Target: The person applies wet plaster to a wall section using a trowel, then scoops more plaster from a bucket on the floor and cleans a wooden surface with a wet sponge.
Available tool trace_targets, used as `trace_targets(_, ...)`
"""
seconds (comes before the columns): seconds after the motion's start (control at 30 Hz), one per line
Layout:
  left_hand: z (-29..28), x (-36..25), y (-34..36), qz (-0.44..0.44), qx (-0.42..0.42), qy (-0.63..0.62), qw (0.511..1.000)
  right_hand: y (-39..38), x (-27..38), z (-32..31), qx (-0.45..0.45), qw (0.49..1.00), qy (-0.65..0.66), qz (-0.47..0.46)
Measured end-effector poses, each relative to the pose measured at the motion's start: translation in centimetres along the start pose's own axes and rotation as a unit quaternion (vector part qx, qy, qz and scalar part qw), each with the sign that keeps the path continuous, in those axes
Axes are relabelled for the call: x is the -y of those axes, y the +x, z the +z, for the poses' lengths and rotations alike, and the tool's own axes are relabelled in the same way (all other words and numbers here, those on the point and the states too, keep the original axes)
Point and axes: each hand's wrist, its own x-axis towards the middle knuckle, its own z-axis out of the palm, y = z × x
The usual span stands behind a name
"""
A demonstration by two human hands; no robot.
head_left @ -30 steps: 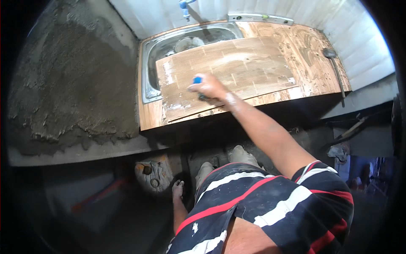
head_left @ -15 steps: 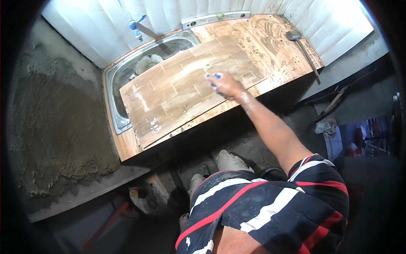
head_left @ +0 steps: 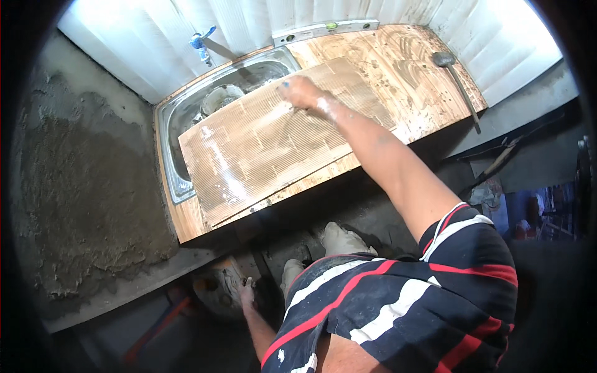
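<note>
A ribbed brown tile panel [head_left: 261, 149] with a pattern of short lines lies on the wood-look counter [head_left: 398, 74], its left part over the metal sink [head_left: 169, 127]. My right hand [head_left: 301, 93] is closed on a small blue thing near the panel's far edge. Only a bit of the blue shows, so its kind is unclear. Wet, shiny streaks run along the panel's left part. Down below the counter's front, my left hand [head_left: 246, 290] hangs in dim light. Its fingers look apart, with nothing visible in them.
A bucket [head_left: 222, 98] stands in the sink under a blue tap [head_left: 200, 46]. A spirit level [head_left: 326, 31] rests along the white wall. A mallet [head_left: 457, 81] lies at the counter's right end. Rough wet mortar [head_left: 99, 180] covers the slab at left.
My right hand has moved left and away from me across the panel with the blue thing. My left hand has come into view below the counter. The wet streak at left looks longer and brighter.
</note>
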Motion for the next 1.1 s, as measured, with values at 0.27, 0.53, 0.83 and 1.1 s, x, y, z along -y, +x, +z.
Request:
trace_targets(0.27, 0.0, 11.9, -8.9, -0.113, -0.009, 0.267, 0.957, -1.0, -11.3, -4.9, -0.047, 0.946, 0.034, 0.319)
trace_targets(0.53, 0.4, 13.4, -11.1, -0.076, -0.017, 0.338, 0.938, 1.2, -11.9, -5.8, 0.051, 0.967, -0.016, 0.250)
trace_targets(0.83, 2.0, 0.6, -8.1, -0.072, -0.120, 0.031, 0.990, 8.2, -0.6, 0.8, 0.001, 0.987, 0.064, 0.147)
trace_targets(1.1, 0.9, 11.9, -6.7, -0.130, -0.016, 0.329, 0.935, 10.6, 2.8, -3.5, -0.147, 0.972, 0.144, 0.112)
